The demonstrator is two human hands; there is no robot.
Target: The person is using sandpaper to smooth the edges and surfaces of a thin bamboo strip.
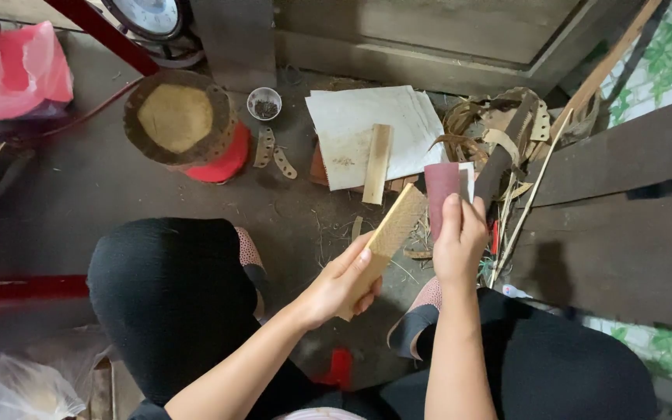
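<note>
Your left hand (341,281) grips a flat wooden slat (386,237) over the floor (103,187) between your knees; your right hand (458,243) pinches a folded reddish sandpaper sheet (441,187) just beside its top edge. The slat looks pale, sanding apparently under way. White sheets (351,124) and strip scraps (499,132) lie ahead, leaving free room leftward.

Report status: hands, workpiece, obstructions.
Left hand grips wooden strip. Right hand pinches folded reddish sandpaper beside strip's top end. Nothing between them.

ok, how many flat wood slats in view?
2. One slat in the left hand; the other slat lies on the white sheets. More may hide in the scrap pile.
</note>
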